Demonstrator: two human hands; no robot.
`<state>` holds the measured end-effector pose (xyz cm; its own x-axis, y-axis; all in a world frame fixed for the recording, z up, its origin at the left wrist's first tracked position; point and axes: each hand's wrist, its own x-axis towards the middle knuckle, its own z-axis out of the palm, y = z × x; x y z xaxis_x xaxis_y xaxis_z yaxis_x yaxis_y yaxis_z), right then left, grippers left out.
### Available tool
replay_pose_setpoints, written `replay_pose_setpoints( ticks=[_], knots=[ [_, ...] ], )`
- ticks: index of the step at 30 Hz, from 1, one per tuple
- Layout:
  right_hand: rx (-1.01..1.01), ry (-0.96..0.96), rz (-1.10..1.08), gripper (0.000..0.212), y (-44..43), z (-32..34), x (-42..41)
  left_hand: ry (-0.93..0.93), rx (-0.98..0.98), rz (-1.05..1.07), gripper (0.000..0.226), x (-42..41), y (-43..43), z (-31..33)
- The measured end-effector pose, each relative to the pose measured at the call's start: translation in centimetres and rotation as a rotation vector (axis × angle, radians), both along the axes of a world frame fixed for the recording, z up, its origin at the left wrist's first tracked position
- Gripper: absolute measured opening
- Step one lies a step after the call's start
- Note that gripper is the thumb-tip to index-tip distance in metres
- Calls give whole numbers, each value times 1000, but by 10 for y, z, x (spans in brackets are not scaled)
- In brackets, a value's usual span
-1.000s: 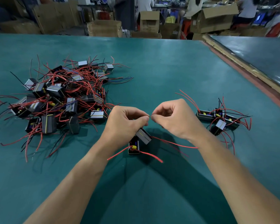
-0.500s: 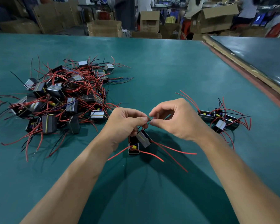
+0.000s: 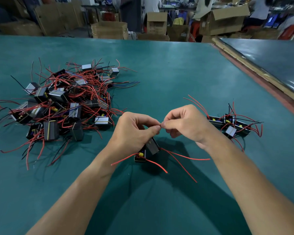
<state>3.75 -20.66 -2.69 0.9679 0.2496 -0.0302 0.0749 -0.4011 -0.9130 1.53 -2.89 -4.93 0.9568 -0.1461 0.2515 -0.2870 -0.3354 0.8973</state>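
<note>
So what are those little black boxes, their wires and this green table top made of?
Small black box: probably moulded plastic, matte with a dull sheen on flat faces. Wires: thin, bending freely, likely soft plastic or rubber insulation; core unseen. Table top: smooth green mat, faintly glossy, perhaps rubber.

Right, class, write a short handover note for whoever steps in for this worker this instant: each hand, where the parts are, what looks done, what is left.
The left hand and the right hand both pinch the wire ends where their tips meet; the ends are too small to see clearly.
The two small black boxes sit under the left hand on the green table, with their red wires trailing toward the person.
Apparently done: a few boxes lie grouped at the right.
Left: finish this join, then probably work through the big pile at the left.
</note>
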Motion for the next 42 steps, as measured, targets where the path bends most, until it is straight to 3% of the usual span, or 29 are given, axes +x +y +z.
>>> replay_pose_setpoints(
  ticks=[3, 5, 13, 18, 21, 26, 30, 34, 37, 42],
  knots=[
    [54, 215, 0, 24, -1, 2, 0, -115, 120, 33, 18, -4, -3, -3],
    [77, 211, 18, 23, -3, 1, 0, -115, 120, 43, 18, -2, -3, -4],
    [-75, -328, 49, 10, 1, -11, 1, 147, -74, 15, 16, 3, 2, 0],
    [-177, -436, 55, 9, 0, -13, 1, 272, -189, 3, 13, 3, 3, 3],
    [-271, -459, 52, 14, 0, -11, -1, 236, -173, 6, 13, 2, 2, 3],
    [-348, -274, 56, 23, 1, -4, -3, -12, 85, 39, 15, -1, -1, 1],
    [-47, 162, 19, 29, 1, 4, -1, -115, 130, 42, 12, -3, -3, -2],
    [73, 382, 19, 26, -2, 6, -1, -176, 126, 19, 18, -4, -4, -1],
    [95, 401, 53, 26, -3, 7, -1, -159, 115, -9, 18, -5, -3, -1],
    [187, 245, 33, 35, -2, 3, -1, -134, 84, 3, 15, 0, 0, 2]
  ],
)
